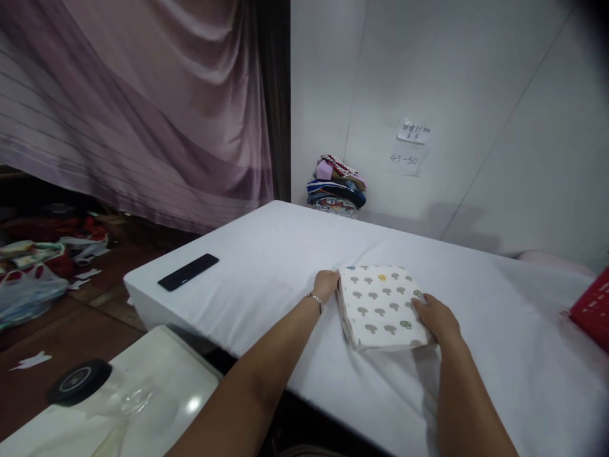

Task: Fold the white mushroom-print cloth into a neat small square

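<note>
A folded white cloth (380,311) printed with grey, yellow and green mushrooms lies on the white-covered table (266,273). My left hand (326,284), a bracelet at its wrist, grips the cloth's far left corner. On the right side, my right hand (436,315) holds the edge, its thumb on top and the other fingers out of sight beneath or behind. Several layers show along the cloth's left and near edges.
A black phone (188,272) lies at the table's left. Folded fabrics (337,185) are stacked beyond the far edge, by the wall. A red object (592,311) sits at far right. Nearer, a clear jar with a black lid (80,382) is on a white surface (162,355).
</note>
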Demonstrator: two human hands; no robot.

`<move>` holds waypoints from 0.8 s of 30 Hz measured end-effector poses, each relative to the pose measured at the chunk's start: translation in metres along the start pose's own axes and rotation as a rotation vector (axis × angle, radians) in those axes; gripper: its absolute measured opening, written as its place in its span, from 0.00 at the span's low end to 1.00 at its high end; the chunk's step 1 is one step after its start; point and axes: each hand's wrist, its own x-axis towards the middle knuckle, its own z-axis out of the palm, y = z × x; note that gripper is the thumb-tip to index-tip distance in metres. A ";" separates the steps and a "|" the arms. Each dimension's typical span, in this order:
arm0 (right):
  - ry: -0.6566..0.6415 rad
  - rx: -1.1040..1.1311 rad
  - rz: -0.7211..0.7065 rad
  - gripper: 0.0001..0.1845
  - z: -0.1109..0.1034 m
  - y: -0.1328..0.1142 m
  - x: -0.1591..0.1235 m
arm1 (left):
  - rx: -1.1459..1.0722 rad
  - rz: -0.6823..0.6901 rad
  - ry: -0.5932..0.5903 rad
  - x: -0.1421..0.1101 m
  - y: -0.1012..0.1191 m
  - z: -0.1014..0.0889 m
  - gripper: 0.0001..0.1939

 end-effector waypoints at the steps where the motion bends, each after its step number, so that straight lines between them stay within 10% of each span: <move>1: -0.006 -0.002 0.000 0.33 0.000 0.000 0.000 | -0.014 -0.015 -0.009 -0.001 0.002 0.000 0.11; 14: -0.007 -0.012 0.015 0.32 -0.003 -0.005 -0.003 | -0.173 -0.181 -0.121 -0.001 0.023 -0.001 0.14; 24: 0.023 0.021 0.024 0.32 -0.002 -0.001 -0.001 | -0.373 -0.196 0.029 0.001 0.019 0.012 0.14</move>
